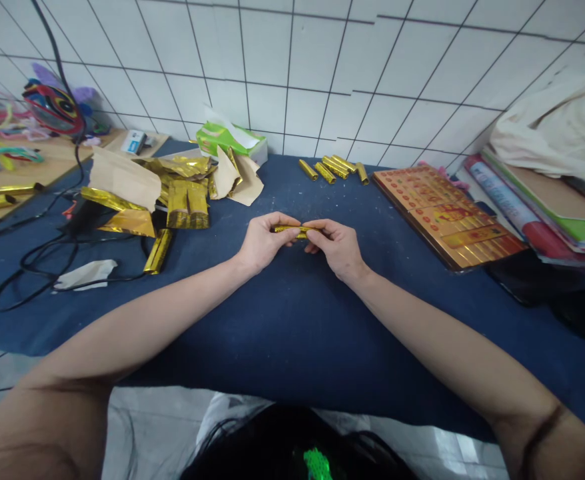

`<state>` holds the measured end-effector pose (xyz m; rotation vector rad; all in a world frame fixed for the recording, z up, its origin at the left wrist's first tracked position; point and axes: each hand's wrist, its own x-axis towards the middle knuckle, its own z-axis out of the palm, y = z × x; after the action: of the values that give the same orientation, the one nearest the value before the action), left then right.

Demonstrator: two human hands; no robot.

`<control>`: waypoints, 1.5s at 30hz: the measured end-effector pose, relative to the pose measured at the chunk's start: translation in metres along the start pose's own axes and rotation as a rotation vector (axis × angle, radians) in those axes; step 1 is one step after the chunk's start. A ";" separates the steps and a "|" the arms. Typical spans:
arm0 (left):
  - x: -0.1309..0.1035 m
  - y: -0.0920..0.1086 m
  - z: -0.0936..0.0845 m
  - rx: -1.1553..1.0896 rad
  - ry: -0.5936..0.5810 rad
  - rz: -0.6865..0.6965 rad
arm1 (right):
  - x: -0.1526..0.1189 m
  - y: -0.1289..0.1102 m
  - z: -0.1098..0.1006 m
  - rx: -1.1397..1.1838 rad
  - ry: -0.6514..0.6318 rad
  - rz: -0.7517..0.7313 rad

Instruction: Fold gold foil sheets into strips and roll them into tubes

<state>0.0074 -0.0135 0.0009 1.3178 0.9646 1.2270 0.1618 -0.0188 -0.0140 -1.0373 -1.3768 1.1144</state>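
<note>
Between both hands, over the middle of the blue cloth (pixel 292 320), is a small gold foil roll (pixel 300 232). My left hand (pixel 268 241) is closed around its left end, thumb toward me. The right end is pinched by my right hand (pixel 338 248), fingers bent over it. Both sets of fingers cover much of the roll. Beyond the hands, toward the wall, several finished-looking gold tubes (pixel 336 168) lie in a loose group. Left of my hands are a pair of flattened gold foil pieces (pixel 187 203) and a single gold tube (pixel 158 252).
A green tissue box (pixel 260 148) stands by the tiled wall. Torn brown-backed paper (pixel 125 179) and a looped black cable (pixel 27 263) lie at left. On the right are a stack of gold-orange printed sheets (pixel 447 213), books (pixel 552 193) and a white cloth bag (pixel 555 127).
</note>
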 end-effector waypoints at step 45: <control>0.007 -0.007 -0.005 -0.088 0.003 -0.062 | 0.005 0.000 -0.009 0.208 -0.015 0.175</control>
<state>0.0045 -0.0051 -0.0055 1.2095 0.9363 1.2109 0.1708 -0.0134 -0.0129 -1.0133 -1.1696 1.3660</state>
